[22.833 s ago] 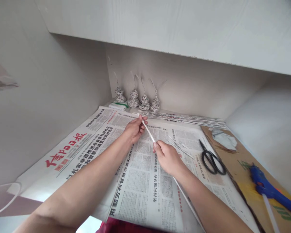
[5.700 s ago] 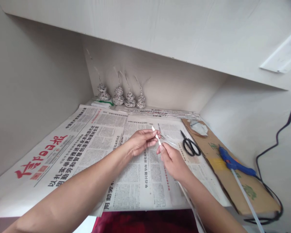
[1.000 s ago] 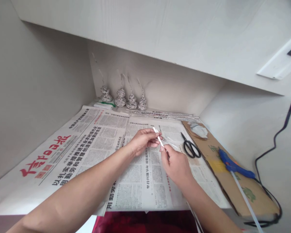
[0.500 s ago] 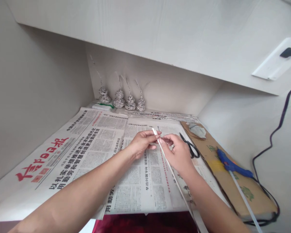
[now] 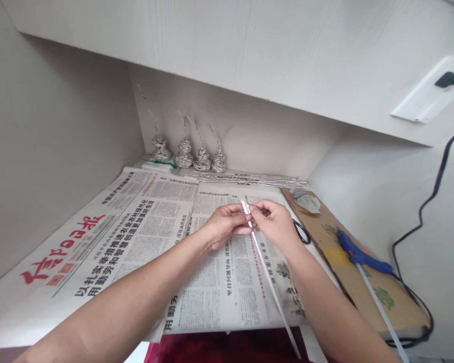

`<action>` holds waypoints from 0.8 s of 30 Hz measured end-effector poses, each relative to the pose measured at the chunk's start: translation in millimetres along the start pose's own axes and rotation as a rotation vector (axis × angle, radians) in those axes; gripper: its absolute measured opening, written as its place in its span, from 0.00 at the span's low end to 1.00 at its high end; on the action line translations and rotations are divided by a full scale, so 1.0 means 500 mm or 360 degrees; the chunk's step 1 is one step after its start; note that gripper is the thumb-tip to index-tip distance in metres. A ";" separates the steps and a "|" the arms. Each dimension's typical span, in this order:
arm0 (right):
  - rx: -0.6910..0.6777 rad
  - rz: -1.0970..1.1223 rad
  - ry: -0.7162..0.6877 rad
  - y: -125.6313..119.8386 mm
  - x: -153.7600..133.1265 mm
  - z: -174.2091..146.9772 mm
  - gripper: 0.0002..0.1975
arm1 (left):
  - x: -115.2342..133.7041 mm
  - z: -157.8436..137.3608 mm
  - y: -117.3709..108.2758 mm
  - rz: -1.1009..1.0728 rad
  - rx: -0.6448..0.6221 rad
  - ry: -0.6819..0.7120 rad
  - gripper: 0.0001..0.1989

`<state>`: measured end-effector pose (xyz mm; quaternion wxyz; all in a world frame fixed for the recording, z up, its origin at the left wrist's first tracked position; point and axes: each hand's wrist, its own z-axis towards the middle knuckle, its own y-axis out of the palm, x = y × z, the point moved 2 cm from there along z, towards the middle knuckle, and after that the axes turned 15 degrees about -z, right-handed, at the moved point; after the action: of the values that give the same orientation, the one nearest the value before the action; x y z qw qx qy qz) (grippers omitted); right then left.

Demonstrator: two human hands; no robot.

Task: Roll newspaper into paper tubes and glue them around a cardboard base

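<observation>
Probably light and easily creased, the slim white paper tube (image 5: pixel 269 277) slants over the newspaper (image 5: pixel 202 282) and past its near edge; left hand (image 5: pixel 227 224) and right hand (image 5: pixel 275 222) pinch it near its upper tip, likely safer than squeezing mid-length.

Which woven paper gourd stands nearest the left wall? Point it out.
The leftmost gourd, by the green-striped white bundle; the other three gourds stand clustered to its right, farther from that wall.
</observation>
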<state>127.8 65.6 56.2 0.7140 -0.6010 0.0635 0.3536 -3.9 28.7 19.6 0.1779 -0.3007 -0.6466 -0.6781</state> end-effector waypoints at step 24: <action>0.0184 -0.0968 0.0148 -0.207 0.243 -0.055 0.14 | -0.003 0.003 -0.006 -0.0048 0.0264 -0.0031 0.07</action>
<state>287.1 90.1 70.4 0.8163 -0.5664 -0.0664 0.0918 -4.2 30.4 16.4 0.1858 -0.2816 -0.7067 -0.6219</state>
